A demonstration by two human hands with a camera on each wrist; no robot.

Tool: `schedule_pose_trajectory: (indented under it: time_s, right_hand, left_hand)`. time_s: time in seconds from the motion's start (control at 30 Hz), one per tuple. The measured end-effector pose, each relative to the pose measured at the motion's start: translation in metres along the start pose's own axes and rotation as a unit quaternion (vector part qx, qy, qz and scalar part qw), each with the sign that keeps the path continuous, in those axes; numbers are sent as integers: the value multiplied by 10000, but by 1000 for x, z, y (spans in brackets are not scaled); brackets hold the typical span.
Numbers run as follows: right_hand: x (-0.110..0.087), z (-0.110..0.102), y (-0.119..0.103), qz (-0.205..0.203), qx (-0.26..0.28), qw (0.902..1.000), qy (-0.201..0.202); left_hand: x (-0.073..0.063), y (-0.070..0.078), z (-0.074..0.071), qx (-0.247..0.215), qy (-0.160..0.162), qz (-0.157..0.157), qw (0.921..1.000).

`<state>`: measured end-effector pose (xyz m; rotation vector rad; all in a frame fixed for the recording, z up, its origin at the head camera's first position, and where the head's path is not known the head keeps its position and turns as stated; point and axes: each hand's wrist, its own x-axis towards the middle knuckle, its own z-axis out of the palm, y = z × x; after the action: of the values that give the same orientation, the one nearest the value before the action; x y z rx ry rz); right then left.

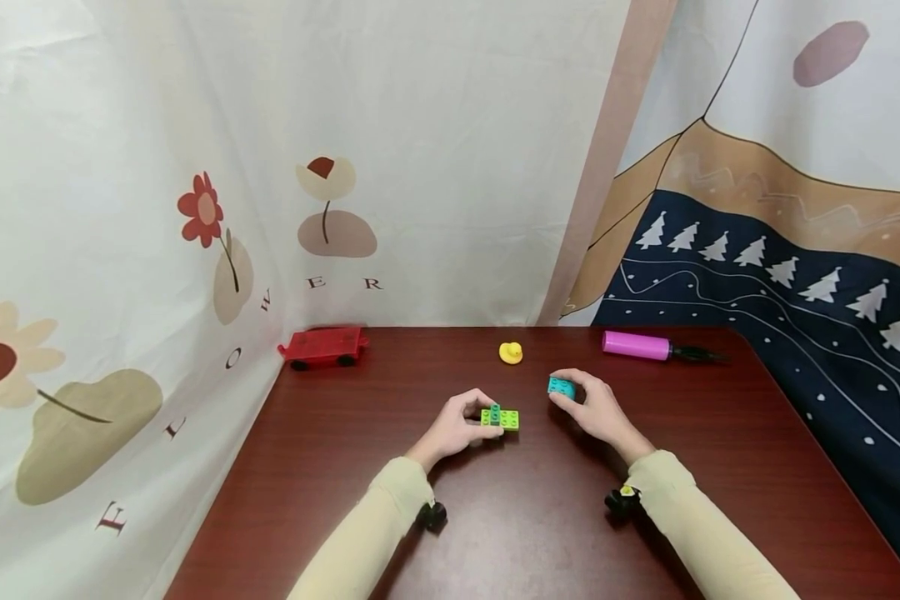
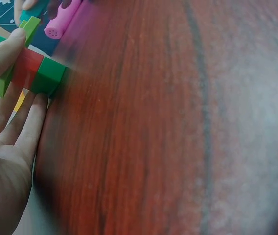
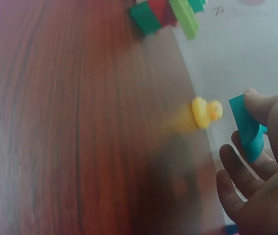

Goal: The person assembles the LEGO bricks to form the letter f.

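Note:
My left hand [image 1: 456, 428] pinches a small stack of toy building bricks [image 1: 508, 419] between thumb and fingers. In the left wrist view the stack shows a green brick [image 2: 49, 76] at the bottom, a red brick [image 2: 28, 67] above it, a lime plate over that and another green piece on top. To the right, my right hand [image 1: 597, 408] pinches a turquoise brick [image 1: 562, 387] that has a curved side in the right wrist view. Both hands are apart. A yellow rubber duck [image 1: 511, 353] sits on the table behind and between them.
A red toy wagon [image 1: 324, 346] stands at the table's back left. Toward the back right lies a pink cylinder [image 1: 636, 345] with a dark end. Printed cloth [image 1: 450, 167] hangs behind the brown table [image 1: 540, 517] and along its sides.

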<state>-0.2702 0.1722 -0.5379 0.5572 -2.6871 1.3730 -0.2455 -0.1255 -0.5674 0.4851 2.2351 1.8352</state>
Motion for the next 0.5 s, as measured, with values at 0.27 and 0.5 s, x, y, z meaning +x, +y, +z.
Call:
schedule_pose_trajectory:
  time_s: [0.27,0.5]
  right_hand:
    - [5,14,-24,-306,301,9985,-352]
    - [7,32,-43,-603,426,9951,-653]
  left_hand:
    - [0,2,-1,7,-19,17,10000]
    - [0,0,-1,15,-54,161,9999]
